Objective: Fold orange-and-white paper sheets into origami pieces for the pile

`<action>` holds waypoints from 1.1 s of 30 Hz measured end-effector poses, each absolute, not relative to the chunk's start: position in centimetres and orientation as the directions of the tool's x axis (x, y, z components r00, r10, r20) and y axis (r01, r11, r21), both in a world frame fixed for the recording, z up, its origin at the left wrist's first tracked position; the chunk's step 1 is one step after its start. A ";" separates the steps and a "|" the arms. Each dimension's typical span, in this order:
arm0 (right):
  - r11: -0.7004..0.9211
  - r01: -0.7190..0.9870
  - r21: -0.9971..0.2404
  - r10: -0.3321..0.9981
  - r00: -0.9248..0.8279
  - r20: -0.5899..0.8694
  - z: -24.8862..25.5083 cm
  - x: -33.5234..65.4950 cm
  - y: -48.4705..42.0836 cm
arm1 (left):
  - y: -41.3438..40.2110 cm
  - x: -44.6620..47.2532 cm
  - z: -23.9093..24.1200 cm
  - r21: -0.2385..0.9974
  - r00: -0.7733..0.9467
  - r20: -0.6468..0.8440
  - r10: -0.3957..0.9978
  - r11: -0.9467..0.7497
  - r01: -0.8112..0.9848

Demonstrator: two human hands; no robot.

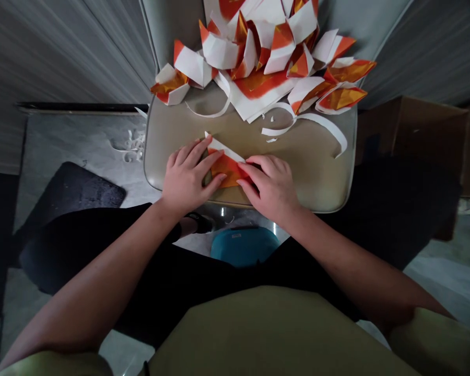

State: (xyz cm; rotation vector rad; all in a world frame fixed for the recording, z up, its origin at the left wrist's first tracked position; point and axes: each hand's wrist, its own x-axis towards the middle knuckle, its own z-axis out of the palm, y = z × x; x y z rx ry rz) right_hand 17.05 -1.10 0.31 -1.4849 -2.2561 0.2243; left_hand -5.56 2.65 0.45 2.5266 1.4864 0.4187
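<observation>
On the seat (317, 175), the left hand (187, 180) lies spread over the paper (227, 168); the right hand (272, 184) curls at its right edge, whether pinching I cannot tell. Pinning it flat and pressing outward should keep the crease sharp. Count: one paper under the hands, three curled strips (329, 125), roughly a dozen overlapping folded pieces (219, 52).
</observation>
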 end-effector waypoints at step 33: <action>0.433 0.835 -0.340 0.891 -0.339 0.301 -0.1 17.1 -1.2 | 2.1 -5.5 -0.4 0.248 0.532 0.353 0.770 -0.625 0.740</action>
